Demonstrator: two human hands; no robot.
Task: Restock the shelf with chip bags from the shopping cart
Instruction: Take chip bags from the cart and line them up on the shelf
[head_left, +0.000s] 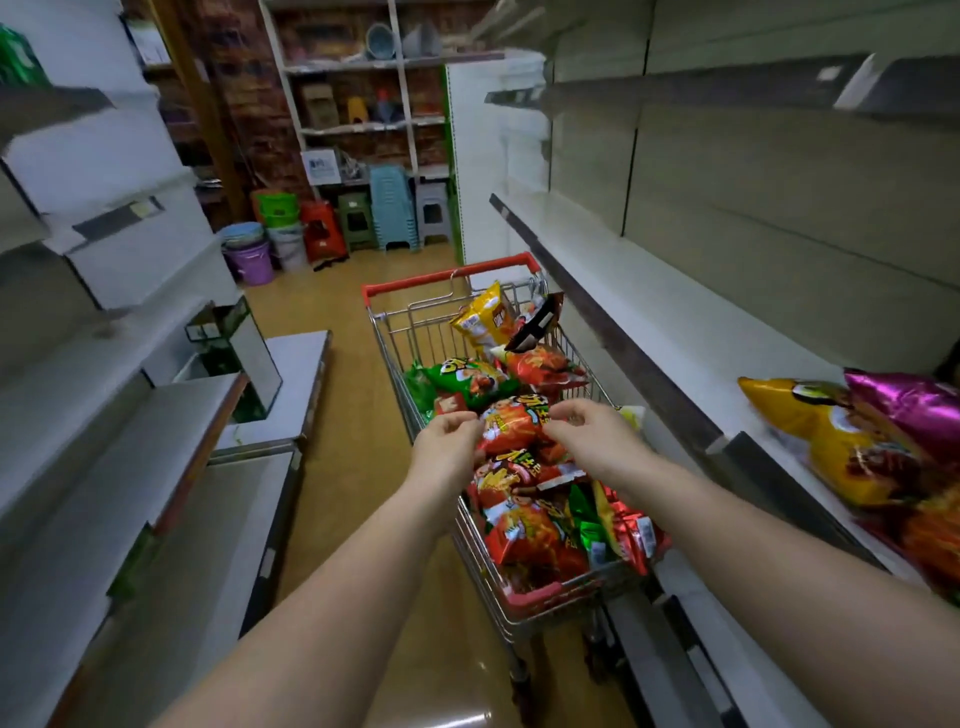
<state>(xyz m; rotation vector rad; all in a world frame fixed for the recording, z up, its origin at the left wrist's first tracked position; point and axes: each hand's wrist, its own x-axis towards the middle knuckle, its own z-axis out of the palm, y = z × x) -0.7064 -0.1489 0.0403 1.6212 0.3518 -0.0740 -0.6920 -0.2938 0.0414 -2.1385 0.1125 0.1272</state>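
A wire shopping cart (395, 332) with a red handle stands in the aisle, filled with several red, green and yellow chip bags. Both my hands reach over its middle. My left hand (449, 441) pinches the left edge of a red chip bag (511, 423), and my right hand (592, 436) pinches its right edge, holding it just above the pile. On the right shelf (649, 322), near me, lie a yellow chip bag (831, 441) and a purple chip bag (914, 410).
Bare white shelves line both sides of the aisle. A low platform (291, 374) and a glass box (244, 343) stand at the left. Stacked plastic stools (392, 208) and buckets (254, 254) fill the far end. Tan floor runs left of the cart.
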